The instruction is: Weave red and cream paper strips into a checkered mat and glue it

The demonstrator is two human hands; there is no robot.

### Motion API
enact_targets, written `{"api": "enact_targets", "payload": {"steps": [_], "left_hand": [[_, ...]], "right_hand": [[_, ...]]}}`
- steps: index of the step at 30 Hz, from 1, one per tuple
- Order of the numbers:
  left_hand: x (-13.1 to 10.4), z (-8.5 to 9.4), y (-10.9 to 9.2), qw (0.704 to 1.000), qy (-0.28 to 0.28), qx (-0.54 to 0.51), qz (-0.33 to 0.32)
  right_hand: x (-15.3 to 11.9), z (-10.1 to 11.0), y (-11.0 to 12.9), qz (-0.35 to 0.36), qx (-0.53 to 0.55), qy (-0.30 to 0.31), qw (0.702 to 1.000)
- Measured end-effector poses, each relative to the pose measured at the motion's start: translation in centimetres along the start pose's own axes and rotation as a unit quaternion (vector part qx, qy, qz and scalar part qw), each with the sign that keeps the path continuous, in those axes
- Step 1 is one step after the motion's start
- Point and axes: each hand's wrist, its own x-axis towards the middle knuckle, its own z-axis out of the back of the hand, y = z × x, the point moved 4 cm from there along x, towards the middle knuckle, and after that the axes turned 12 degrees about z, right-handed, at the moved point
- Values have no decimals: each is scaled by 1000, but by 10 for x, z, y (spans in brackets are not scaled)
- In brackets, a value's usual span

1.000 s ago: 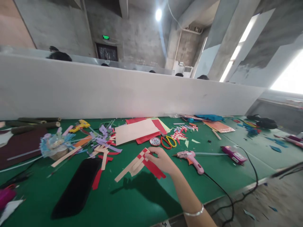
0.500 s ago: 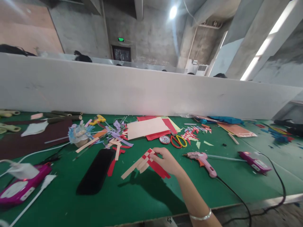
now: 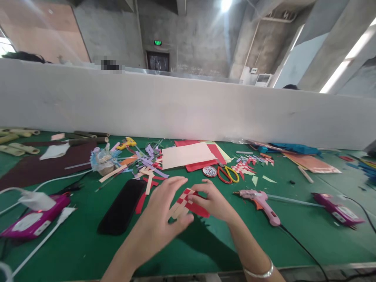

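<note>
A woven piece of red and cream paper strips [image 3: 184, 199] is held above the green table, its checked corner pinched between the thumb and fingers of my right hand [image 3: 212, 199]. Loose red strip ends hang below that hand, and cream ends slant down to the left. My left hand [image 3: 164, 209] is beside the weave with thumb and fingers spread apart. It covers part of the cream strips; whether it touches them I cannot tell. A black phone [image 3: 123, 206] lies left of my left hand.
Behind are cream and red sheets [image 3: 188, 155], scissors [image 3: 227, 174], a round pin box [image 3: 209, 171] and paper scraps [image 3: 149, 158]. A pink glue gun [image 3: 261, 203] with its cord lies at right, a magenta power strip [image 3: 38, 219] at left. A white partition [image 3: 188, 107] borders the table.
My left hand has come into view from below and moved up beside the woven paper. My right hand keeps its pinch on it. The view has shifted slightly.
</note>
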Motion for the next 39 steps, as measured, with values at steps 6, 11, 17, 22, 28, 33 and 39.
{"api": "enact_targets", "payload": {"steps": [6,11,17,22,28,33,39], "left_hand": [[81,36,-96,998,39,-21,34],[81,32,-82,996,41,-56,51],[96,36,-79,989,61,-136,16],[102,44,-89,994,11,-78,-78],[82,25,-85,950,-83,85,-289],[51,-26,-47,922,43,197,-330],[32,-22,-32,937,147,165,-270]], "right_hand": [[8,7,9,28,-33,32,999],[12,12,9,41,-79,49,995],[11,22,7,53,-113,56,991],[11,33,18,101,-217,22,971],[-16,7,17,247,-479,-27,842],[-49,-36,-14,242,-458,95,850],[-71,-38,-26,110,-288,180,934]]}}
